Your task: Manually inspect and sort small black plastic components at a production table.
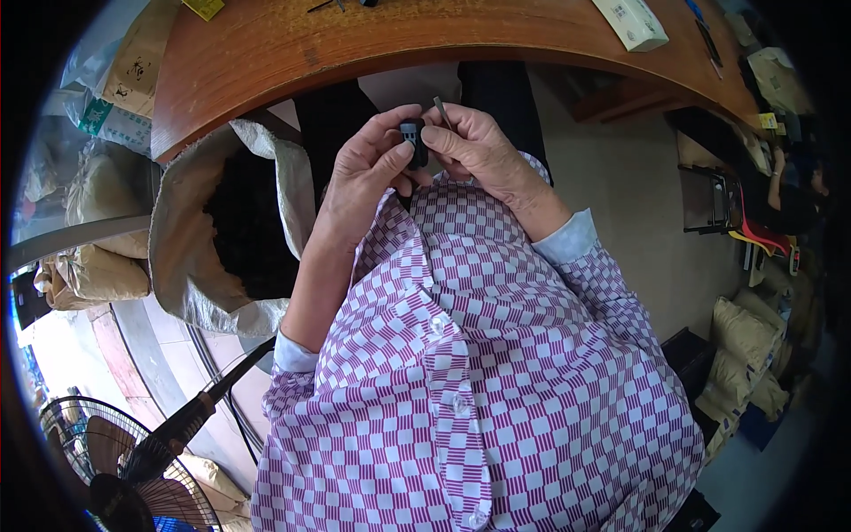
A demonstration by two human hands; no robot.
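Observation:
In front of my chest, my left hand (365,173) is closed around a small black plastic part (411,133) with a grey slotted band near its top. Thumb and fingertips pinch it upright. My right hand (489,158) is closed too, gripping a thin flat metal tool (441,110) whose end sticks up past the thumb. The right thumb tip lies close against the black part; whether it touches I cannot tell. The tool's lower end is hidden by my fingers. Both hands are above my lap, just off the table's near edge.
A wooden table (266,58) curves across the far side, bearing a white-and-green packet (631,22). An open white woven sack (173,266) with dark contents stands left of my left forearm. A fan (133,470) is at lower left. Another person (784,182) sits far right, near filled sacks (745,332).

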